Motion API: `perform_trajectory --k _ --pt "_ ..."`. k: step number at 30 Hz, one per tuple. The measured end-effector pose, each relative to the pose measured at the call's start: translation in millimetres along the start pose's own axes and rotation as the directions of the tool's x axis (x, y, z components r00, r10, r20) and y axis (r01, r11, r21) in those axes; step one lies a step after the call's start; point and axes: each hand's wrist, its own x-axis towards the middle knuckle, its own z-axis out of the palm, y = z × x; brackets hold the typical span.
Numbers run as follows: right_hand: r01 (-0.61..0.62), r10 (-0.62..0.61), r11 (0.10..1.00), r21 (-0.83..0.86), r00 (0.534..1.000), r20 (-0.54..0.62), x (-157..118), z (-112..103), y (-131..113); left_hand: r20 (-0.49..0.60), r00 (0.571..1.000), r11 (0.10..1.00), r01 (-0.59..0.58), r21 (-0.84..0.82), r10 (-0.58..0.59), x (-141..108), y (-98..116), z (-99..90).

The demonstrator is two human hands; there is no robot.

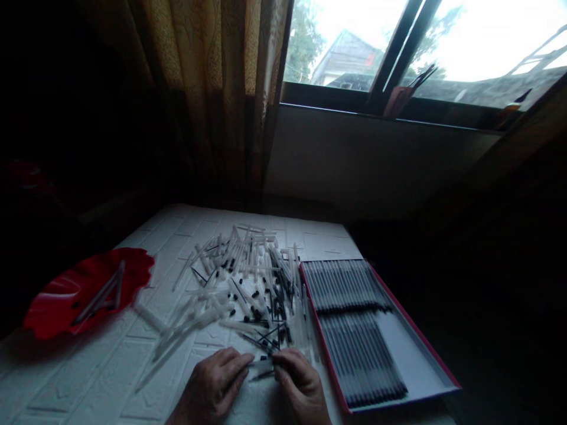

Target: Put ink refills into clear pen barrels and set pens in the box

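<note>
Near the front of the table, my left hand is closed in a pinch on one end of a translucent pen barrel. My right hand pinches its other end, where something small and dark shows at the fingertips. The barrel lies roughly level between the two hands. Just beyond the fingers is a loose heap of clear pen barrels, thin dark refills and small black caps or plugs. The small parts by my right fingers are too dim to make out.
An open red-edged box at the right holds two rows of pens. To the left sits a red scalloped bowl with a few barrels inside. The white brick-patterned tabletop ends beneath a curtain and window.
</note>
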Motion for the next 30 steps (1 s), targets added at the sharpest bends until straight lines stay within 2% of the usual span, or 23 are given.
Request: perform_trajectory --k 7,14,18,21,26,30 --pt "-0.085 0.084 0.993 -0.083 0.996 -0.016 -3.1 3.5 1.5 0.015 1.000 1.000 -0.002 0.029 0.002 -4.6 -2.0 3.8" --pt "-0.031 0.031 0.954 -0.297 1.000 -0.004 -2.1 6.0 -3.2 -0.063 0.994 0.990 -0.077 0.117 0.085 0.2 2.5 -0.3" --pt "-0.012 0.021 0.937 -0.350 1.000 0.020 -1.3 8.2 -3.7 -0.101 0.986 0.983 -0.119 0.143 0.134 0.8 3.8 -1.9" --pt "-0.028 0.044 0.941 -0.337 0.998 0.041 -0.1 9.9 -3.2 -0.111 0.985 0.984 -0.121 0.127 0.135 0.7 4.0 -1.8" --pt "-0.075 0.077 0.954 -0.291 0.997 -0.007 2.0 8.3 -6.6 -0.090 0.993 0.994 -0.076 0.076 0.082 0.3 3.4 -0.5" --pt "-0.124 0.128 0.989 -0.082 0.991 0.039 -1.0 0.3 -6.4 -0.083 0.996 0.998 -0.038 0.046 0.042 -0.8 2.6 0.8"
